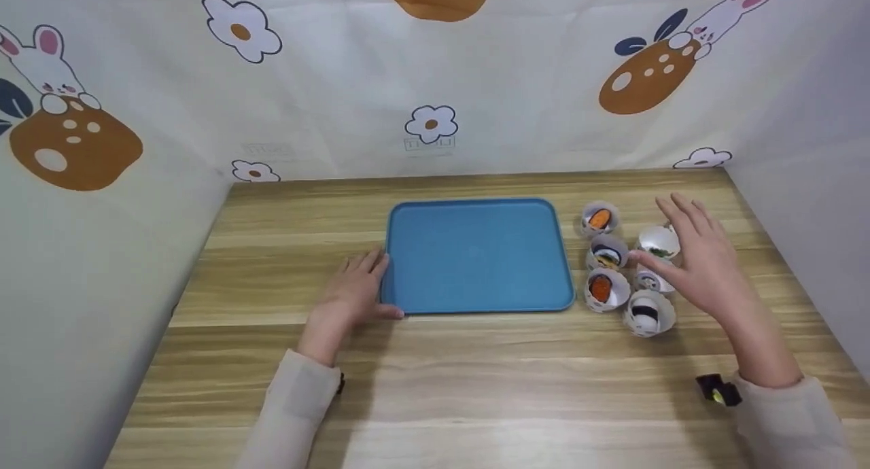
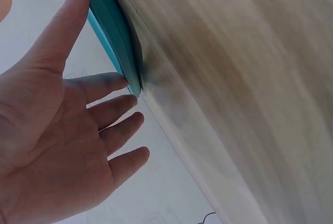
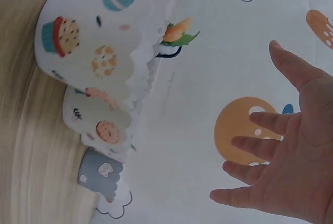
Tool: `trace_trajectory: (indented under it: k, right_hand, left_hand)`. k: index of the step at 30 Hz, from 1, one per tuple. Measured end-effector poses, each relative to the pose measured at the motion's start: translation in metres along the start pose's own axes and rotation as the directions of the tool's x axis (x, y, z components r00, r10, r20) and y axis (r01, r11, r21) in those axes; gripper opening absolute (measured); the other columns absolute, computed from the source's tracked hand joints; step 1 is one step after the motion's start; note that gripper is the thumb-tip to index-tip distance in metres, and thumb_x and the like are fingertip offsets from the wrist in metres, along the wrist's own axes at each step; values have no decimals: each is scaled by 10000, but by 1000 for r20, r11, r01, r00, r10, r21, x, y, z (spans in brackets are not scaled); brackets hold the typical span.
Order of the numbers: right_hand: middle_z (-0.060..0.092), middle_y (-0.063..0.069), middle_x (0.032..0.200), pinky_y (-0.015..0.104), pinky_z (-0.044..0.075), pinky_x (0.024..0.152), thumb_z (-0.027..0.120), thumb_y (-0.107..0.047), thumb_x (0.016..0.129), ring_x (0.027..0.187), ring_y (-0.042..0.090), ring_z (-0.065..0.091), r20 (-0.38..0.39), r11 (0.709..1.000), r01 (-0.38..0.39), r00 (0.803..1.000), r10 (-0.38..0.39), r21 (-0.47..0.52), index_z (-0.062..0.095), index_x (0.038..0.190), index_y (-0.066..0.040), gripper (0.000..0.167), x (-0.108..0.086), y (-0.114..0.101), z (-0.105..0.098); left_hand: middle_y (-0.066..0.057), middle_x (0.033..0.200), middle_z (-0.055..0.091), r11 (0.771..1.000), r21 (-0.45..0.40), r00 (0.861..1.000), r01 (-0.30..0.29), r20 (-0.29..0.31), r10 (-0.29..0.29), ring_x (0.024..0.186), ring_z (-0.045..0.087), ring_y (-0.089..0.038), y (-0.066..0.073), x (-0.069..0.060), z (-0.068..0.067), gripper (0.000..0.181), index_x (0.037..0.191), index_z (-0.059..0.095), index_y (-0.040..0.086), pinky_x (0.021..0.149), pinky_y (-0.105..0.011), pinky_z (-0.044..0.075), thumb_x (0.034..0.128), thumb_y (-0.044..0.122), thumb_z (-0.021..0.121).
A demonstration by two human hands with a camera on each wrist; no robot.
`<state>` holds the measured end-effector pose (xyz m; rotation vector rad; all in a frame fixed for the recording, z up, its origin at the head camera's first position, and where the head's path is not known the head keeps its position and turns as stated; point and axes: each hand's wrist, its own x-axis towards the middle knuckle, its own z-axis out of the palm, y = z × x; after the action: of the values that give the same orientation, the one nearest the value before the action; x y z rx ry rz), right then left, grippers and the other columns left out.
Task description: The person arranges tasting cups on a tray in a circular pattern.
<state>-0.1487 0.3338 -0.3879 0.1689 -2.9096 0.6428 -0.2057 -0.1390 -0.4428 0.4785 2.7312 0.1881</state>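
Note:
A blue rectangular tray [image 1: 476,255] lies flat on the wooden table. At its left edge rests my left hand [image 1: 350,292], fingers extended; in the left wrist view, the thumb and index fingertip meet the tray's rim [image 2: 115,26]. My right hand [image 1: 710,268] hovers with spread fingers above a cluster of white paper baking cups, holding nothing, as the right wrist view confirms. The cups contain sushi pieces: an orange-topped one [image 1: 599,219] at the back, a red-topped one [image 1: 601,288] and a white one with a dark band [image 1: 644,314] nearer the front. The hand partly covers the right-hand cups.
Patterned cloth [image 1: 326,102] with rabbits and flowers rises behind the table, with pale walls left and right. Wooden tabletop [image 1: 476,387] stretches in front of the tray. Printed cupcakes decorate a scalloped cup [image 3: 125,31] in the right wrist view.

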Motion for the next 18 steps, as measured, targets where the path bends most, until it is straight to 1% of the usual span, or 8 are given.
trace_trajectory:
  k: [2,7,12,18]
  right_hand:
    - [183,304,1615,747,63,1165,674,-479,920,1485,547,104,5,1000,-12,1000,12,15,229,1576,-36,907,1,5,0]
    - [196,329,1599,746,81,1162,691,-455,916,1465,572,129,-2,999,-21,1000,21,38,241,1567,-15,905,4,15,-2]
    - [200,328,1596,759,114,1141,678,-443,929,1453,574,154,-7,998,-39,999,40,44,236,1570,-21,886,8,25,-2]
    - [211,337,1585,775,171,1102,655,-440,946,1434,581,185,-6,997,-71,997,72,38,249,1553,13,860,13,39,-4]
  left_hand:
    - [-171,1671,161,1000,22,1000,4,-1,-4,1542,169,-381,0,0,0,1039,1579,232,39,1266,-547,143,830,549,741]
    - [-134,1672,188,999,30,1000,23,-10,-23,1539,168,-391,0,-1,0,1037,1585,248,82,1237,-628,144,817,576,738]
    - [-123,1672,196,998,27,999,50,-15,-50,1543,164,-384,0,-2,1,1033,1592,243,122,1237,-635,125,813,596,729]
    - [-130,1668,205,998,32,998,51,-30,-50,1544,159,-381,-2,-2,3,1036,1593,242,133,1237,-642,104,810,608,725]
